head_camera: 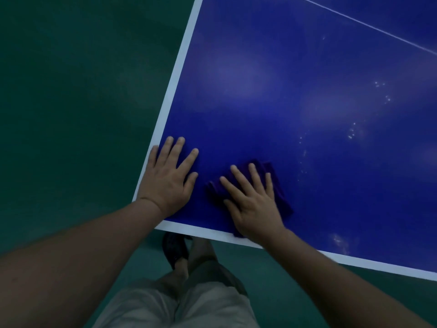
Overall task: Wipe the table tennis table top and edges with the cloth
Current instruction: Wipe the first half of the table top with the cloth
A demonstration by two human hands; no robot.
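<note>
Right hand [254,204] lay flat, fingers spread, pressing the soft folded purple cloth [280,192] onto the blue table tennis table top [295,102]; beside it, left hand [169,179] rested open, empty. Limp cloth probably wanted palm-flat pressure.

table top [307,95] bare ahead and right | left hand [169,178] (flat) blocks corner

Crumpled purple cloth [279,192] flat on blue table top [295,91], near corner.

Left hand [166,179] and right hand [254,204] flat, fingers [186,159] spread
</note>
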